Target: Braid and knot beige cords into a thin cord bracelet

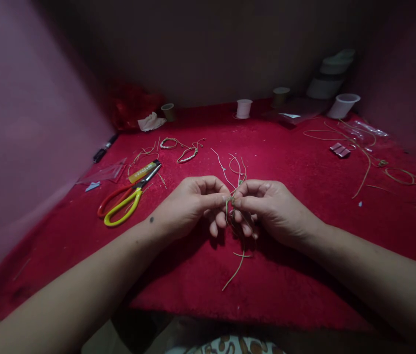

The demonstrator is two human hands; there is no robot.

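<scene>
Above the middle of the red cloth, my left hand and my right hand meet almost fingertip to fingertip. Both are closed in a pinch on thin greenish-tan cord. Loose cord ends stick out beyond the fingers, and others hang below towards me. The part between the fingertips looks knotted, but the fingers hide much of it. Left of my hands lie scissors with one red and one yellow handle, beside a yellow lighter. Two braided cord bracelets rest farther back.
Thread spools stand along the back, among them a white spool and a tilted white spool. Tangled cord and a binder clip lie at right. A black marker and a plastic bag are at left.
</scene>
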